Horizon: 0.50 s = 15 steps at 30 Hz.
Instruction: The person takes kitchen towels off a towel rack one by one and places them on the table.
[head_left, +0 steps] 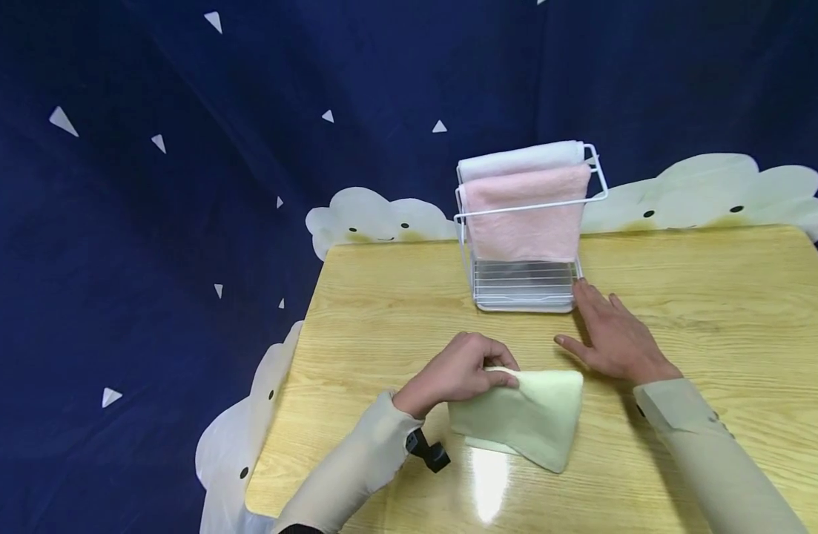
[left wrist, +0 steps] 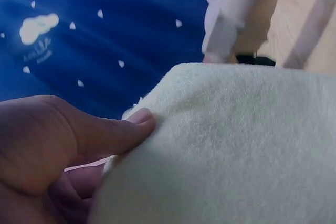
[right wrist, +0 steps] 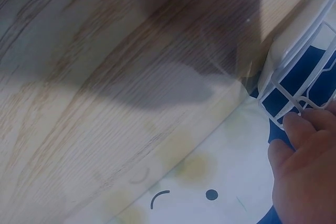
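Observation:
My left hand pinches the top edge of a folded pale yellow-green towel, which hangs over the near part of the table. In the left wrist view the thumb presses on the soft cloth, with the other fingers behind it. A white wire towel rack with a tray base stands farther back. Over its bars hang a pink towel and, behind that, a white towel. My right hand has its fingers extended, fingertips at the rack's lower right side; the right wrist view shows them against the wire frame.
The wood-grain table ends at the back and left in white cloud-shaped edging with printed faces. Beyond it hangs a dark blue curtain with white triangles. A small black device is strapped at my left wrist.

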### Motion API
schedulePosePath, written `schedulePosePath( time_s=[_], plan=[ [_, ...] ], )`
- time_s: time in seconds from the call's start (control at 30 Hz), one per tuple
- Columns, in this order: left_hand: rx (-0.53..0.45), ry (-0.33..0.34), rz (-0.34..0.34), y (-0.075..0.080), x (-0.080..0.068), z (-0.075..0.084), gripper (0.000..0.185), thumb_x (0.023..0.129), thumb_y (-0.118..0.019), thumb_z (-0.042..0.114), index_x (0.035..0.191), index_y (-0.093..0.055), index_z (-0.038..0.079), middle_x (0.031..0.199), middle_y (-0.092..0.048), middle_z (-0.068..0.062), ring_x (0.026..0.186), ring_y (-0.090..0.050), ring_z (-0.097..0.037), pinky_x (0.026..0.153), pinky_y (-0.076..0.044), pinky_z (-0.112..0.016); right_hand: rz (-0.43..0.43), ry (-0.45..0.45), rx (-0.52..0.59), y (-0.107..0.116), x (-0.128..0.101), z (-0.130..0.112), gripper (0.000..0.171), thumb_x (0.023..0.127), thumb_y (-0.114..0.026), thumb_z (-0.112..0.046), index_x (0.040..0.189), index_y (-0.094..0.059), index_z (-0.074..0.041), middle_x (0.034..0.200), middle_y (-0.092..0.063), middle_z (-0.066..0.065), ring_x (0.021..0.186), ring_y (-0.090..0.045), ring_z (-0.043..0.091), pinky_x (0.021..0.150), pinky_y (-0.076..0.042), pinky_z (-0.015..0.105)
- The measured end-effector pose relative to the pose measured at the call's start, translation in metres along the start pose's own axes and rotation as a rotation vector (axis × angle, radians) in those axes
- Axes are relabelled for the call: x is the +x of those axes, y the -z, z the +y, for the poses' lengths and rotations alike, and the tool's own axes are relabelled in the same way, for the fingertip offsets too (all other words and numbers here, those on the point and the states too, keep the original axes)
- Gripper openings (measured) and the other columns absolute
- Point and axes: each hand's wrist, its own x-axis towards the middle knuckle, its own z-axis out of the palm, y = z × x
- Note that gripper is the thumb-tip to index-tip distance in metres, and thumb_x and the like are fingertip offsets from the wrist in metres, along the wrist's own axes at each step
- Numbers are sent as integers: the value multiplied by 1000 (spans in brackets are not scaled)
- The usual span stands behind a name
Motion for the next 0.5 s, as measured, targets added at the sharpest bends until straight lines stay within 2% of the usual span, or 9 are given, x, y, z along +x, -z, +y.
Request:
schedulePosePath(
  time_s=[0.13, 0.27, 0.5],
  plan=[
    [16, 48, 7, 3, 16, -12, 8, 88, -80, 21, 90, -79, 13, 77, -72, 15, 63, -53, 1, 62, -43, -18, 14, 6, 2, 1, -1, 0, 102, 95, -58, -59, 158, -9, 4, 163, -14, 26, 148, -20, 41, 116, -16, 59],
    [26, 87, 9, 3, 30, -26, 9, 88, -80, 21, 91, -79, 13, 77, -71, 15, 64, -54, 0, 65, -43, -18, -10, -10, -3, 2, -1, -1, 100, 96, -56, -59, 158, -10, 6, 163, -13, 26, 148, -20, 41, 116, -14, 58],
    [32, 127, 33, 6, 43, -43, 11, 87, -81, 20, 92, -79, 11, 77, -70, 13, 67, -57, -2, 68, -46, -19, -16, -13, -21, 3, -3, -1, 97, 97, -55, -56, 159, -10, 4, 163, -13, 25, 148, -19, 41, 117, -14, 57]
  ],
)
